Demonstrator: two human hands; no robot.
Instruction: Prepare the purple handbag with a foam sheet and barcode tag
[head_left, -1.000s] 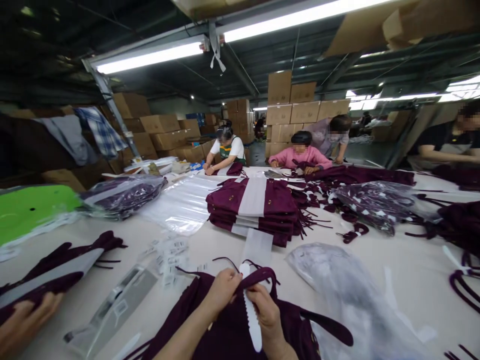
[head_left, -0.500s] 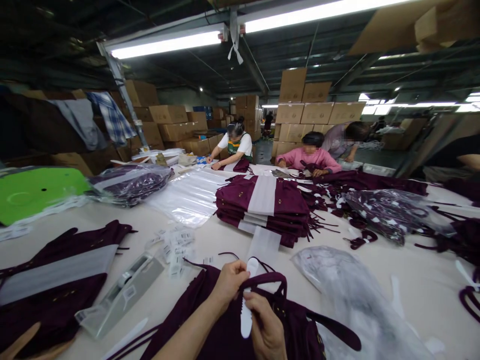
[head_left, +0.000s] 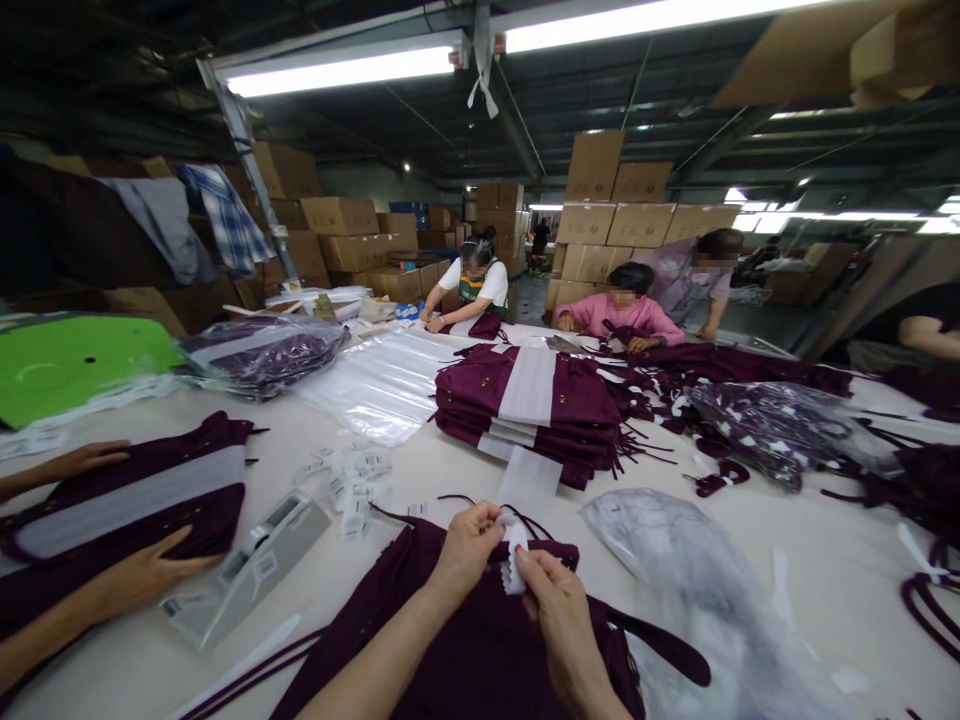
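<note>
A dark purple garment (head_left: 465, 640) lies on the table right in front of me. My left hand (head_left: 469, 548) and my right hand (head_left: 559, 610) meet at its top edge. Both pinch a small white strip (head_left: 514, 560) with a serrated edge, bunched up against the garment's waistband or strap. Thin purple cords (head_left: 457, 500) trail from the garment toward the far side.
A co-worker's hands (head_left: 142, 575) press a folded purple garment (head_left: 127, 500) at left, beside a tape dispenser (head_left: 247, 570). Loose labels (head_left: 352, 475), a stack of folded garments (head_left: 525, 410), plastic bags (head_left: 697, 590) and bagged garments (head_left: 259, 350) cover the table. Other people work at the far end.
The white strip, long and hanging before, is now bunched short between my fingers. At left, a co-worker's two hands have come onto the folded garment.
</note>
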